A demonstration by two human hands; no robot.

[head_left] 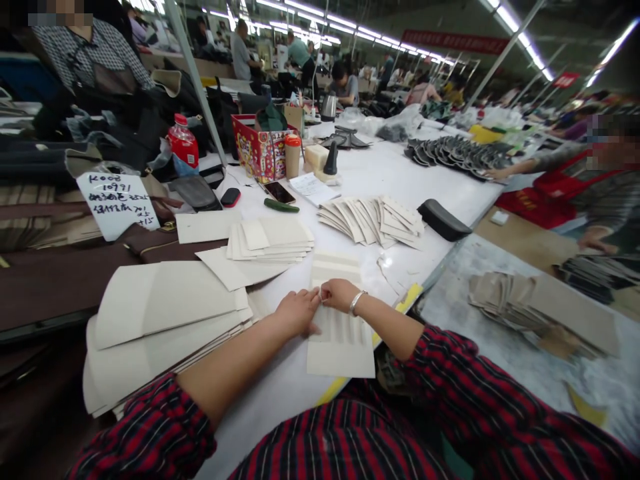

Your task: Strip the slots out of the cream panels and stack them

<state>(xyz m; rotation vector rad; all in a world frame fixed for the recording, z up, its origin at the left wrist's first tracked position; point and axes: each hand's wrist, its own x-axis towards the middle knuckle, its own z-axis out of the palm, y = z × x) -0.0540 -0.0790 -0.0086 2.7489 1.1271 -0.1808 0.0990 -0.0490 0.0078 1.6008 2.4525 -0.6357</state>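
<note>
A cream panel [341,360] with raised bands across it lies flat in front of me at the table's edge. On its left edge rests my left hand [299,312], fingers stretched forward and thumb apart. My right hand [340,295], with a silver bracelet at the wrist, is closed in a pinch over the panel, its fingertips meeting the left ones. What the pinch holds is too small to make out. Large curved cream pieces [165,300] are fanned out left of my left forearm. Beyond my hands are a stack of smaller cream pieces [273,237] and a fanned row of cream panels [367,219].
Farther back on the white table [395,170] are a phone [280,193], a cucumber [281,206], a red box [260,150] and a red-capped bottle [183,147]. A black case [444,220] lies at the right edge. A co-worker's hand [597,240] is at the right table.
</note>
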